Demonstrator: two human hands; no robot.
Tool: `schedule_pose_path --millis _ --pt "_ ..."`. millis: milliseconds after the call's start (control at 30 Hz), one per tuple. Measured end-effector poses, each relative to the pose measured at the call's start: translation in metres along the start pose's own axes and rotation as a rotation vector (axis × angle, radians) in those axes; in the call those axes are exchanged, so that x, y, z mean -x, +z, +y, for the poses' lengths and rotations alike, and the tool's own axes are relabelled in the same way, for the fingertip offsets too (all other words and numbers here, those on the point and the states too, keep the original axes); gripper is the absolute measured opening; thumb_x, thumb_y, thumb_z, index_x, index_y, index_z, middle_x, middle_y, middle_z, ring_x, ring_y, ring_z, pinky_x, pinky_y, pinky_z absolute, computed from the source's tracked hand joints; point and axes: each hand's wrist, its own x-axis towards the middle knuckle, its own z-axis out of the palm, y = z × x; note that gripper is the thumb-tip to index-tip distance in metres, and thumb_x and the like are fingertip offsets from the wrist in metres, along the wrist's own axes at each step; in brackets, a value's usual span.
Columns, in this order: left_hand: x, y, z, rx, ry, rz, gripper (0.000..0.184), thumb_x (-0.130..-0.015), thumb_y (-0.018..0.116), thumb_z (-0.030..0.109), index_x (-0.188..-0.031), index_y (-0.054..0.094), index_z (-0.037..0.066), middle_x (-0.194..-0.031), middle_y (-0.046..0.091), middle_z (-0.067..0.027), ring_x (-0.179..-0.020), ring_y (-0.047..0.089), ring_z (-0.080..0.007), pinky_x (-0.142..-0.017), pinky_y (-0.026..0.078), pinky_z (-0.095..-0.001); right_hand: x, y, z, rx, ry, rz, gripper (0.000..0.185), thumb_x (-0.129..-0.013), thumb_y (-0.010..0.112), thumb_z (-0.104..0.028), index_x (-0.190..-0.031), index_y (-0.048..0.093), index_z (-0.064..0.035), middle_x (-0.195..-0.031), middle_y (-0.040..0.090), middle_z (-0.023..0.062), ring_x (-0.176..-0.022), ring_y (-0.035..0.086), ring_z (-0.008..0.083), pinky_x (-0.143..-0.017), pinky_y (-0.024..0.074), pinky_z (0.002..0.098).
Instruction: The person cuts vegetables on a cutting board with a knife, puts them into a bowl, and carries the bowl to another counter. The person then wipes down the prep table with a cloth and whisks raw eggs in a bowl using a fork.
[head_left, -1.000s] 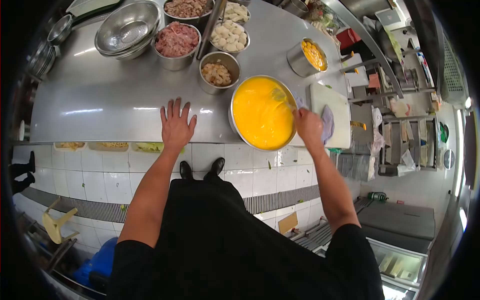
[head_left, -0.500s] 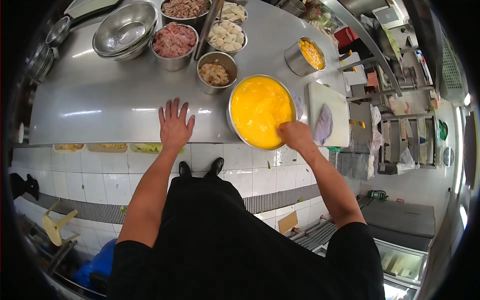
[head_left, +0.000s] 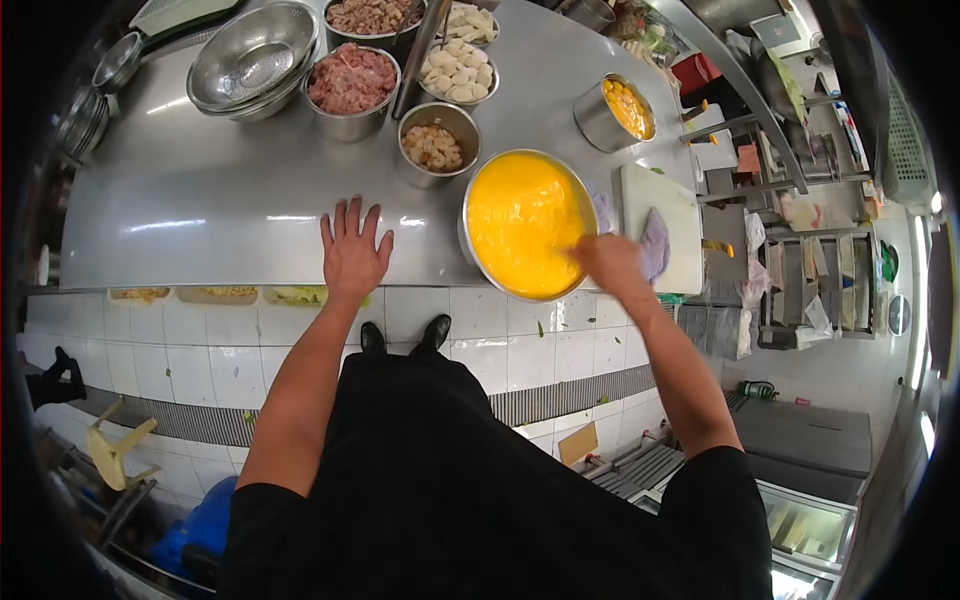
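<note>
Fingers spread, my left hand [head_left: 355,255] rests flat on the steel table [head_left: 190,210] near its front edge. My right hand [head_left: 612,265] is closed at the right rim of a large metal bowl [head_left: 463,228], slightly blurred. Whatever it grips dips toward the yellow beaten egg [head_left: 522,210] and cannot be made out. The egg fills the bowl almost to the rim, its surface streaked and glossy. A purple cloth [head_left: 655,243] lies just right of that hand, on a white cutting board [head_left: 678,215].
Behind the bowl stand a pot of shrimp-like pieces [head_left: 432,148], a pot of ground meat [head_left: 352,80] and a bowl of pale round pieces [head_left: 457,72]. Metal colanders [head_left: 255,60] sit back left. A pot of egg yolks [head_left: 628,108] stands at the right.
My right hand has shifted slightly right and up along the bowl's rim, and the egg's surface has swirled into a different pattern. My left hand stays flat on the table.
</note>
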Motion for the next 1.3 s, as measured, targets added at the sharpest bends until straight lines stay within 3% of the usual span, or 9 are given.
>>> schedule_pose_path --millis 100,233,300,367,633,767,833,967,1300 --pt "-0.001 -0.003 0.004 0.003 0.010 0.000 0.049 -0.094 0.055 0.039 -0.134 0.055 0.011 -0.145 0.045 -0.0143 -0.138 0.036 -0.0346 -0.115 0.022 -0.0565 0.005 -0.008 -0.001 -0.109 0.154 0.057 0.033 -0.093 0.055 -0.037 -0.090 0.074 -0.0101 -0.088 0.073 0.0139 -0.084 0.071 0.0318 -0.072 0.0566 0.0457" --pt "-0.003 0.001 0.001 -0.011 0.014 0.019 0.049 -0.094 0.055 0.039 -0.134 0.056 0.011 -0.144 0.046 -0.0141 -0.137 0.037 -0.0346 -0.115 0.023 -0.0565 0.013 -0.001 -0.013 0.041 -0.229 -0.128 0.033 -0.092 0.055 -0.037 -0.086 0.074 -0.0105 -0.082 0.072 0.0142 -0.079 0.072 0.0325 -0.068 0.0563 0.0458" --pt "0.002 0.000 0.003 -0.010 0.022 0.020 0.049 -0.094 0.054 0.039 -0.134 0.056 0.011 -0.144 0.046 -0.0140 -0.137 0.037 -0.0346 -0.115 0.023 -0.0565 0.005 -0.012 -0.008 -0.131 0.231 -0.018 0.034 -0.092 0.055 -0.039 -0.090 0.074 -0.0108 -0.092 0.073 0.0149 -0.091 0.071 0.0321 -0.079 0.0552 0.0456" --pt "0.001 0.000 0.002 -0.010 0.018 0.013 0.049 -0.094 0.054 0.039 -0.135 0.055 0.011 -0.144 0.046 -0.0143 -0.137 0.038 -0.0346 -0.115 0.023 -0.0566 0.013 0.023 -0.013 0.057 -0.107 -0.190 0.035 -0.092 0.058 -0.041 -0.084 0.073 -0.0109 -0.087 0.072 0.0130 -0.085 0.071 0.0316 -0.070 0.0556 0.0448" --pt "-0.001 0.003 0.000 -0.016 0.024 0.029 0.049 -0.094 0.054 0.040 -0.135 0.055 0.011 -0.145 0.045 -0.0141 -0.137 0.037 -0.0347 -0.115 0.023 -0.0566 0.015 0.009 -0.013 0.006 -0.250 -0.055 0.034 -0.092 0.059 -0.041 -0.081 0.072 -0.0109 -0.079 0.071 0.0130 -0.078 0.071 0.0326 -0.067 0.0558 0.0467" --pt "0.001 0.001 0.002 -0.006 0.018 0.008 0.050 -0.094 0.054 0.040 -0.135 0.055 0.011 -0.145 0.044 -0.0138 -0.138 0.036 -0.0348 -0.115 0.022 -0.0568 0.004 -0.005 -0.006 -0.132 0.181 0.065 0.033 -0.093 0.058 -0.040 -0.085 0.073 -0.0118 -0.085 0.072 0.0131 -0.085 0.070 0.0327 -0.077 0.0556 0.0459" --pt "-0.001 0.001 0.002 0.001 0.019 0.014 0.049 -0.094 0.054 0.040 -0.135 0.055 0.011 -0.145 0.044 -0.0137 -0.138 0.036 -0.0346 -0.115 0.022 -0.0567 0.017 -0.002 -0.015 0.037 -0.299 -0.142 0.032 -0.092 0.059 -0.039 -0.082 0.072 -0.0116 -0.078 0.071 0.0129 -0.078 0.071 0.0323 -0.068 0.0567 0.0442" --pt "0.001 -0.002 0.003 0.001 0.010 -0.008 0.049 -0.094 0.054 0.039 -0.135 0.055 0.011 -0.145 0.044 -0.0134 -0.138 0.036 -0.0341 -0.115 0.022 -0.0565 0.002 -0.023 -0.013 0.052 0.155 -0.141 0.036 -0.094 0.056 -0.042 -0.094 0.074 -0.0117 -0.092 0.072 0.0139 -0.096 0.069 0.0305 -0.081 0.0552 0.0456" --pt "-0.001 0.001 0.000 0.001 0.003 0.003 0.049 -0.094 0.055 0.038 -0.135 0.056 0.011 -0.146 0.044 -0.0135 -0.138 0.035 -0.0341 -0.115 0.022 -0.0563 0.009 0.015 -0.010 -0.019 -0.272 -0.020 0.033 -0.092 0.056 -0.040 -0.084 0.074 -0.0136 -0.080 0.072 0.0098 -0.078 0.071 0.0318 -0.070 0.0559 0.0455"
